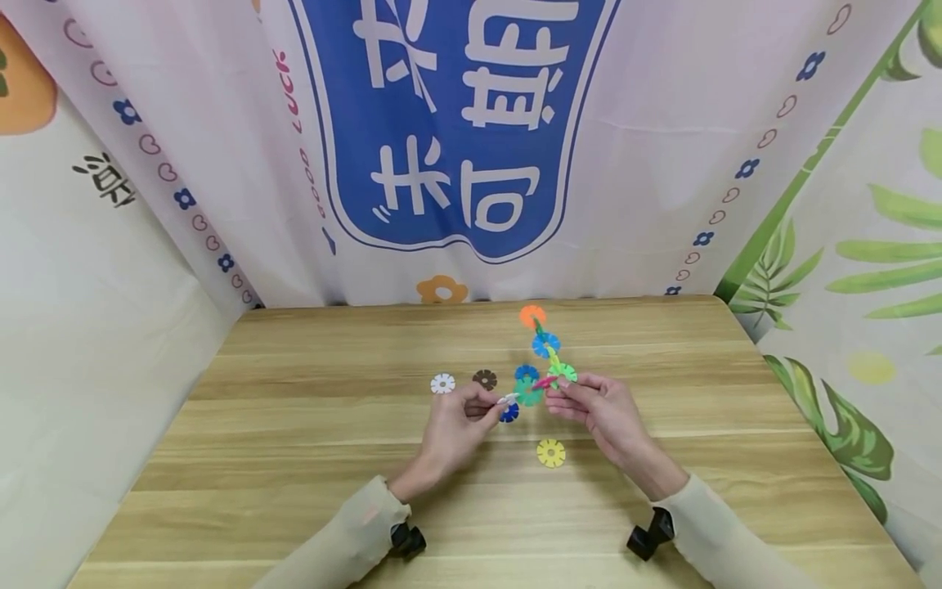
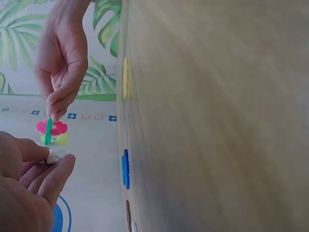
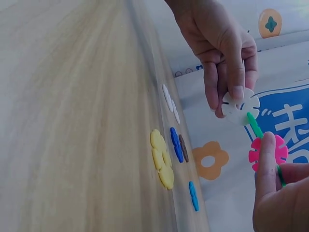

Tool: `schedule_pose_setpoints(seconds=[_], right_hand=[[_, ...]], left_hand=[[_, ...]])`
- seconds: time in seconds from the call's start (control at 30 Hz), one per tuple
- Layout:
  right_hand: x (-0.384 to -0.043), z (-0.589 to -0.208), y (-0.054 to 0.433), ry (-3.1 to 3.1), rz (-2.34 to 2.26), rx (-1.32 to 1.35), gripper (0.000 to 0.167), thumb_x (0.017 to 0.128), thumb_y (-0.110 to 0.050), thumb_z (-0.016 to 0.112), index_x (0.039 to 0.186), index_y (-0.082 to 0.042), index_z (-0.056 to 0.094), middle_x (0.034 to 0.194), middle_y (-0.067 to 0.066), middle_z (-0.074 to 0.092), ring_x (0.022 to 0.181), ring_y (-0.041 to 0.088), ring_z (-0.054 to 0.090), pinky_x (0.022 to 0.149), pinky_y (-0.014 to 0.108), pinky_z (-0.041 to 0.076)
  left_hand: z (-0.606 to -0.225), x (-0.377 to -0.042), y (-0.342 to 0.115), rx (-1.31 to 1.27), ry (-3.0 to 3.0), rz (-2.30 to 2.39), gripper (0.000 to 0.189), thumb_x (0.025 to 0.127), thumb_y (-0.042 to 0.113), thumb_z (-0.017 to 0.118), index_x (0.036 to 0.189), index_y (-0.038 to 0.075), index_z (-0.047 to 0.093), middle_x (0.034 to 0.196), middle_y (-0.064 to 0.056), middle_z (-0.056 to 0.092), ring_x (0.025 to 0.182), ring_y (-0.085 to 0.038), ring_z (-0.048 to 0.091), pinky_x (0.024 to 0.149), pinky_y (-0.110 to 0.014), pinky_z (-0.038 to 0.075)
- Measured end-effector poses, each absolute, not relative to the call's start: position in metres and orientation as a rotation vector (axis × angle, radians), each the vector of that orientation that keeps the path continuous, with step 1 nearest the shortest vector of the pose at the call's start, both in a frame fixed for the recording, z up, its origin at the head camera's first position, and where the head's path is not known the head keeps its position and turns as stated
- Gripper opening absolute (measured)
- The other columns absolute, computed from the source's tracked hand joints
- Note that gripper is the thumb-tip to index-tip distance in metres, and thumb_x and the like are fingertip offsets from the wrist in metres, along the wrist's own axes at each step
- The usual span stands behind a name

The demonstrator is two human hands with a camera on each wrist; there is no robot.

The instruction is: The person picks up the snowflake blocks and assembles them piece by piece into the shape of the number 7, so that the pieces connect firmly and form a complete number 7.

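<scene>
My left hand (image 1: 458,425) pinches a white notched snowflake disc (image 3: 240,107) between thumb and fingers. This disc meets the edge of a green disc (image 1: 528,391); how far their slots engage I cannot tell. My right hand (image 1: 607,413) holds a chain of interlocked snowflake discs, its fingers at the pink disc (image 3: 280,150) and light-green disc (image 1: 562,373). From there the chain runs away through yellow, blue (image 1: 545,344) and dark green pieces to an orange disc (image 1: 533,316) at its far end. Both hands are raised above the table.
Loose discs lie on the wooden table (image 1: 331,458): white (image 1: 442,384), brown (image 1: 484,379), blue (image 1: 527,373), dark blue (image 1: 509,412) and yellow (image 1: 550,452). A printed curtain (image 1: 648,164) hangs behind the table's back edge.
</scene>
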State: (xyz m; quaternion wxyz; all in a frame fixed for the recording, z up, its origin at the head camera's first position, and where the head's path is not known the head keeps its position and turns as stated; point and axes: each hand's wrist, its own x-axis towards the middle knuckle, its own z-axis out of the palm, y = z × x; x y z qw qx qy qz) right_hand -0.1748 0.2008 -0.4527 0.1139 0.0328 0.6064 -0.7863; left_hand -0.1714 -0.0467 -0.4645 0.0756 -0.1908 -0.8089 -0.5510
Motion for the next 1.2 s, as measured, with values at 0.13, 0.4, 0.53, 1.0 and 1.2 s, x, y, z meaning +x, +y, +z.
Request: schedule_pose_setpoints(seconds=[0.13, 0.4, 0.53, 1.0, 1.2], right_hand=[[-0.175, -0.4529, 0.2004, 1.792, -2.292, 0.085, 0.019, 0.105, -0.003, 0.059, 0.118, 0.011, 0.06, 0.097, 0.009, 0.082, 0.091, 0.021, 0.081, 0.09, 0.033, 0.067], [-0.1738, -0.4523, 0.2017, 1.796, -2.265, 0.05, 0.009, 0.104, -0.003, 0.062, 0.107, 0.005, 0.065, 0.098, 0.007, 0.082, 0.09, 0.02, 0.081, 0.088, 0.033, 0.067], [-0.1736, -0.4517, 0.2017, 1.805, -2.245, 0.037, 0.009, 0.105, -0.002, 0.06, 0.105, 0.006, 0.064, 0.099, 0.009, 0.082, 0.092, 0.023, 0.081, 0.089, 0.034, 0.067], [-0.1746, -0.4499, 0.1987, 1.707, -2.285, 0.038, 0.014, 0.104, 0.001, 0.059, 0.09, -0.001, 0.061, 0.091, 0.009, 0.082, 0.086, 0.02, 0.082, 0.087, 0.035, 0.067], [-0.1751, -0.4504, 0.1991, 1.699, -2.267, 0.002, 0.007, 0.103, 0.0, 0.061, 0.098, 0.003, 0.064, 0.089, 0.009, 0.081, 0.087, 0.021, 0.082, 0.087, 0.035, 0.067]], left_hand=[[-0.4623, -0.1715, -0.0462, -0.573, -2.43, -1.655, 0.004, 0.091, 0.0, 0.078, 0.093, -0.001, 0.075, 0.093, -0.018, 0.08, 0.085, -0.031, 0.081, 0.073, -0.017, 0.065], [-0.46, -0.1683, -0.048, -0.555, -2.456, -1.616, 0.005, 0.092, 0.003, 0.079, 0.095, 0.0, 0.077, 0.093, -0.015, 0.08, 0.084, -0.027, 0.081, 0.073, -0.015, 0.064], [-0.4616, -0.1667, -0.0479, -0.568, -2.442, -1.6, 0.004, 0.091, 0.001, 0.079, 0.095, 0.0, 0.076, 0.092, -0.015, 0.08, 0.083, -0.027, 0.081, 0.073, -0.015, 0.064], [-0.4632, -0.1649, -0.0474, -0.633, -2.366, -1.602, 0.003, 0.089, -0.003, 0.078, 0.092, -0.002, 0.076, 0.089, -0.017, 0.08, 0.079, -0.032, 0.08, 0.069, -0.017, 0.065], [-0.4607, -0.1639, -0.0471, -0.679, -2.38, -1.525, 0.005, 0.09, -0.002, 0.079, 0.087, 0.002, 0.076, 0.087, -0.014, 0.08, 0.077, -0.025, 0.08, 0.067, -0.016, 0.064]])
